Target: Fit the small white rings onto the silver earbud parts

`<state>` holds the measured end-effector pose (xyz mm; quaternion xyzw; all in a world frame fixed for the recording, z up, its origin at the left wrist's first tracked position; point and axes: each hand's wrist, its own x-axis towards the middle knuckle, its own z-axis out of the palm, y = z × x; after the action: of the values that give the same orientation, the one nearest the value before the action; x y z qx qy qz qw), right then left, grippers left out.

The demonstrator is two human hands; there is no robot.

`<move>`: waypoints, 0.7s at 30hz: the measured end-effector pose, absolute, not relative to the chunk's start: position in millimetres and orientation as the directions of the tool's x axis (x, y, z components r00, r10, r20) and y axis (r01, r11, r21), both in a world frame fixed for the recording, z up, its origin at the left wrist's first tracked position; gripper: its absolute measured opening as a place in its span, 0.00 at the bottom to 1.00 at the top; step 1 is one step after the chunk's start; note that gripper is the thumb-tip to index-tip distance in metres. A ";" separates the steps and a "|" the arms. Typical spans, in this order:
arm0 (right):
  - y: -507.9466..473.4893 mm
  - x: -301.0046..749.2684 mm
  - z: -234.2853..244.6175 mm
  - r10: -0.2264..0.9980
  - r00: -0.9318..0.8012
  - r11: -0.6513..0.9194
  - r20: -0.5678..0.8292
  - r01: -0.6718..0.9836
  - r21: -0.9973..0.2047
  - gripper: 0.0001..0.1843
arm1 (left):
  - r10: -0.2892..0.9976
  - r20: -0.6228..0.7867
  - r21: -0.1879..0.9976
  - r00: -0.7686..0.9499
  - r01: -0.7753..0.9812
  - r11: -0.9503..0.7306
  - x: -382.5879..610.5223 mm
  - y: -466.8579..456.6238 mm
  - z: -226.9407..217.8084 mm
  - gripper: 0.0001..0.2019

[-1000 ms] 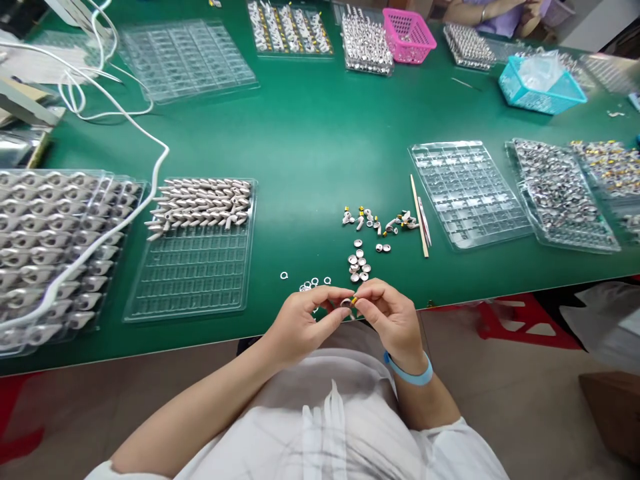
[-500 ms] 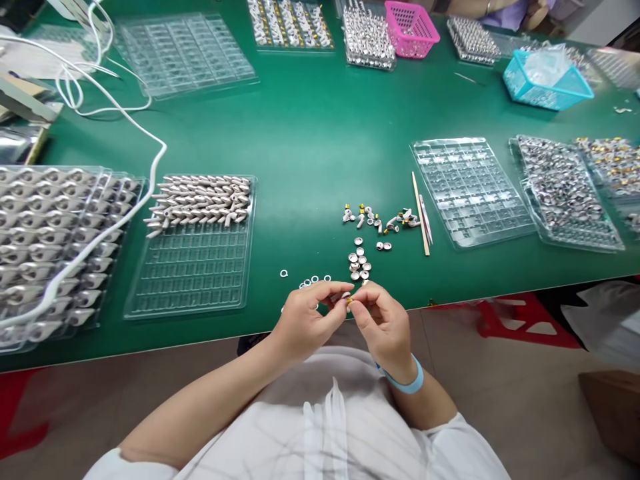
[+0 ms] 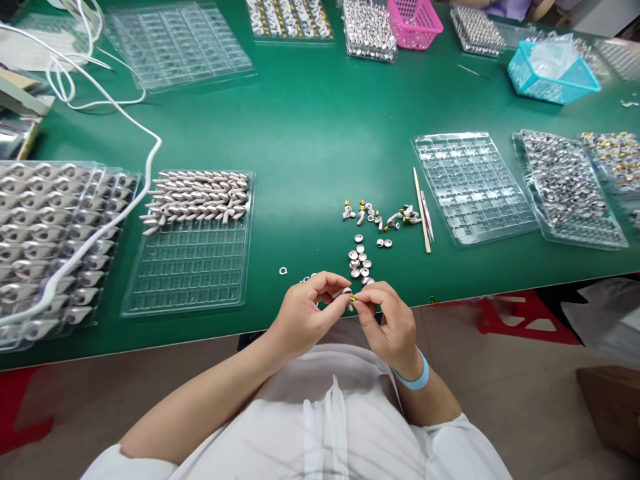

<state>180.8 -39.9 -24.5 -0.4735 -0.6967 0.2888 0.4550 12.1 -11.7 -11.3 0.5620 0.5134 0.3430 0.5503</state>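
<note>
Close to the table's front edge, my left hand [image 3: 311,312] pinches a small silvery part with a yellow piece [image 3: 353,299] on it. My right hand [image 3: 387,321] is closed on the yellow end of the same part; the fingertips of both hands almost meet and hide much of it. Just beyond them lies a cluster of small round metal caps [image 3: 360,256]. Farther off are several small curved parts with yellow pieces [image 3: 379,223]. Thin white rings, one of them a loose ring [image 3: 283,271], lie left of my hands, some partly covered by the left one.
A wooden stick [image 3: 422,210] and tweezers [image 3: 427,217] lie to the right, beside a clear tray [image 3: 475,190]. At the left are a half-filled tray [image 3: 187,270], trays of larger metal parts [image 3: 40,247] and a white cable [image 3: 153,160]. Pink [image 3: 415,25] and blue baskets [image 3: 553,83] stand farther back.
My right hand has shifted slightly to the right, and more of the yellow piece shows between my fingertips. The whole view has moved a little.
</note>
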 end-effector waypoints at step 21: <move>-35.8 187.1 -31.8 0.829 -0.322 0.559 0.456 0.481 -0.675 0.16 | 0.863 -0.386 0.902 0.325 -0.061 0.427 11.4 -6.0 -7.4 0.12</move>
<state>187.1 -35.8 -31.8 -0.4178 -0.7843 0.2147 0.4053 11.4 -6.0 -7.4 0.4205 0.4773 0.3315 0.6968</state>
